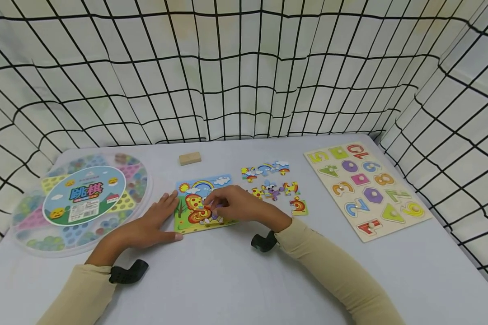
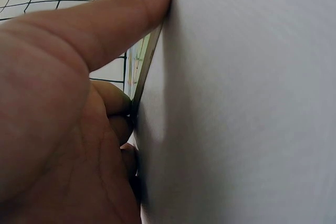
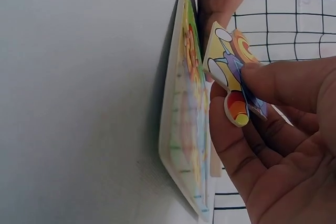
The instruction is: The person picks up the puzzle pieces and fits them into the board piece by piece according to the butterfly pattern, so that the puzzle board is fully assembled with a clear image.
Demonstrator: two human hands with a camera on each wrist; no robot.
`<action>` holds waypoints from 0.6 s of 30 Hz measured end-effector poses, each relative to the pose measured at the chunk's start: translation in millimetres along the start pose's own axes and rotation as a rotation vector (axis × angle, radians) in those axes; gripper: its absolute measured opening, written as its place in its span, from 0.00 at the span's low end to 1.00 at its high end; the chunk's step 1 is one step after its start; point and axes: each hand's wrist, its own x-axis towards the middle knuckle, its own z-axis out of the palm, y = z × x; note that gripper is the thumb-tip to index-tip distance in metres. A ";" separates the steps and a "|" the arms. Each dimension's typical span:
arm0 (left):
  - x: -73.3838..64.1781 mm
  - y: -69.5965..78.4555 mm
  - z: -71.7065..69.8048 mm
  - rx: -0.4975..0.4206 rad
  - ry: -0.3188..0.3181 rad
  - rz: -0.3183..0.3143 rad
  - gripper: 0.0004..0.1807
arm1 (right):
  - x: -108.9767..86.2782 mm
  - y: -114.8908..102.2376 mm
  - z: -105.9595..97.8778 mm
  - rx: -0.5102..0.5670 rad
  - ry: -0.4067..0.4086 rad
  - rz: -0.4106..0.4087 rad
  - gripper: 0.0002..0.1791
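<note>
A picture puzzle board (image 1: 205, 203) with a sun, a rainbow and a butterfly lies on the white table. My right hand (image 1: 240, 204) is over its right part and pinches a puzzle piece (image 3: 216, 59) between thumb and fingers; the right wrist view shows the piece tilted, just off the board's face. My left hand (image 1: 152, 223) rests at the board's left edge, fingers spread along that side and thumb near the lower left corner. In the left wrist view, the thumb and fingertips of the left hand (image 2: 58, 103) meet the thin board edge (image 2: 145, 66).
Several loose puzzle pieces (image 1: 271, 192) lie right of the board, beside a joined rainbow strip (image 1: 265, 169). A small wooden block (image 1: 190, 158) sits behind. At left stands a round checkers box (image 1: 85, 198), at right a number-and-shape board (image 1: 362, 192). Black netting (image 1: 240, 85) surrounds the table.
</note>
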 end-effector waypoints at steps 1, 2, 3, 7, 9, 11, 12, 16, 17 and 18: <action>-0.4 -0.3 0.2 -0.003 0.001 0.002 0.57 | 1.0 0.0 0.8 -0.001 -0.006 0.005 0.13; -0.7 -0.7 0.4 -0.002 0.002 0.003 0.57 | 1.9 0.0 1.5 -0.005 -0.009 0.011 0.13; -1.0 -0.9 0.6 -0.005 0.002 0.004 0.56 | 2.8 -0.3 2.1 -0.005 -0.012 0.014 0.13; -0.4 -0.8 -0.1 -0.008 0.003 0.015 0.56 | 6.2 -2.3 3.2 -0.007 -0.014 0.016 0.13; -0.5 -0.6 -0.3 -0.010 0.002 0.014 0.56 | 8.4 -2.5 4.4 -0.009 -0.017 0.009 0.13; -0.4 -0.4 -0.3 -0.010 0.001 0.016 0.56 | 10.2 -1.9 5.9 -0.019 -0.017 0.003 0.12; -0.2 -0.1 -0.3 -0.010 0.002 0.016 0.56 | 10.9 -1.4 6.5 -0.029 -0.020 0.001 0.12; -0.2 0.5 -0.4 -0.010 0.001 0.017 0.56 | 13.7 0.1 8.8 -0.062 -0.037 -0.002 0.12; -0.3 0.4 -0.3 -0.009 0.001 0.017 0.56 | 13.8 -0.3 9.0 -0.074 -0.043 0.004 0.12; -0.4 0.3 -0.2 -0.009 0.000 0.016 0.56 | 14.0 -0.7 9.2 -0.083 -0.050 0.011 0.12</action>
